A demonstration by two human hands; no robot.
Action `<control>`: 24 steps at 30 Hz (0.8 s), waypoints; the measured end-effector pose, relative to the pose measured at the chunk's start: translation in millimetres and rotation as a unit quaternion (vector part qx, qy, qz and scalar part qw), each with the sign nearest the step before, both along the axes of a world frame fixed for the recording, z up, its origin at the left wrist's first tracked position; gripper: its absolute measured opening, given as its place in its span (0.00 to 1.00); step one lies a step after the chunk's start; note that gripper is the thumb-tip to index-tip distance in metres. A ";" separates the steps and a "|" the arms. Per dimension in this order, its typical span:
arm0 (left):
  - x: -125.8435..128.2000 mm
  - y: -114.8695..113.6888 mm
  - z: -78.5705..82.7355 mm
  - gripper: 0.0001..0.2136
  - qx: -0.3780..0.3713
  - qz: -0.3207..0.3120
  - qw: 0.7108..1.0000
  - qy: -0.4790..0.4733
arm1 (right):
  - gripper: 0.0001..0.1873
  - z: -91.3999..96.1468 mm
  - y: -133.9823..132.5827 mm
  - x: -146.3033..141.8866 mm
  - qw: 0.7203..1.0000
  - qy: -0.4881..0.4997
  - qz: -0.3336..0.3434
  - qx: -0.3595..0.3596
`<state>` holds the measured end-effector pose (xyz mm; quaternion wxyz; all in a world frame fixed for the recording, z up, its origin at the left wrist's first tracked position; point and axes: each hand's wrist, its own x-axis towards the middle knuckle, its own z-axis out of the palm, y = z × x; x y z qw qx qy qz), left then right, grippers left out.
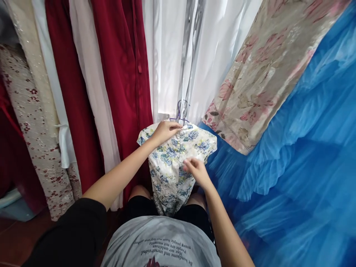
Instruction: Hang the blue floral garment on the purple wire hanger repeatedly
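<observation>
A white floral dress point(167, 159) with blue and yellow-green flowers hangs in front of me on a purple wire hanger point(179, 111). A seam runs down its middle. My left hand point(166, 131) pinches the neckline at the top, just below the hanger. Lower down, my right hand point(197, 171) is over the front of the dress, to the right of the seam. Its fingers are curled together and slightly blurred, and anything between them is too small to make out.
Behind the dress hang white garments point(168, 55). Dark red garments point(119, 66) and a sequinned dress point(36, 122) hang to the left. On the right are a pink-flowered dress point(256, 81) and a ruffled blue tulle gown point(311, 159). A light blue tub point(18, 207) stands at lower left.
</observation>
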<state>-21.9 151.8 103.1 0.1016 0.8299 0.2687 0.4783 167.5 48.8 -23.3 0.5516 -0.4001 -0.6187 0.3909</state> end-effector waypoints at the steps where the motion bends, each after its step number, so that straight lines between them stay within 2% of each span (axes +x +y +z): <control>1: -3.3 -1.1 0.8 0.09 0.007 -0.008 1.000 0.022 | 0.24 17.6 13.9 -3.9 1.000 0.011 0.003 0.004; 3: -8.2 -0.4 1.8 0.13 0.039 -0.017 0.997 0.066 | 0.26 50.5 42.8 -13.5 1.000 0.027 0.004 0.007; 5: -10.9 1.9 1.6 0.15 0.082 -0.016 0.991 0.102 | 0.24 74.8 68.1 -23.2 0.998 0.057 0.004 0.008; 8: -11.5 2.8 0.7 0.18 0.131 0.007 0.981 0.144 | 0.20 91.0 89.1 -33.1 0.996 0.087 -0.014 0.017; 11: -8.8 -1.1 2.2 0.20 0.160 0.034 0.970 0.177 | 0.19 92.3 92.6 -33.9 0.995 0.099 -0.026 0.013; 16: -2.7 -10.3 7.7 0.18 0.201 0.050 0.953 0.220 | 0.21 89.7 90.5 -25.0 0.997 0.076 -0.024 -0.005; 21: 1.7 -14.8 11.4 0.18 0.157 0.101 0.967 0.174 | 0.18 85.7 88.2 -22.0 0.997 0.045 -0.031 0.048; 24: 4.7 -14.7 10.2 0.16 0.167 0.133 0.962 0.170 | 0.14 85.3 92.1 -21.6 0.995 0.014 -0.057 0.078</control>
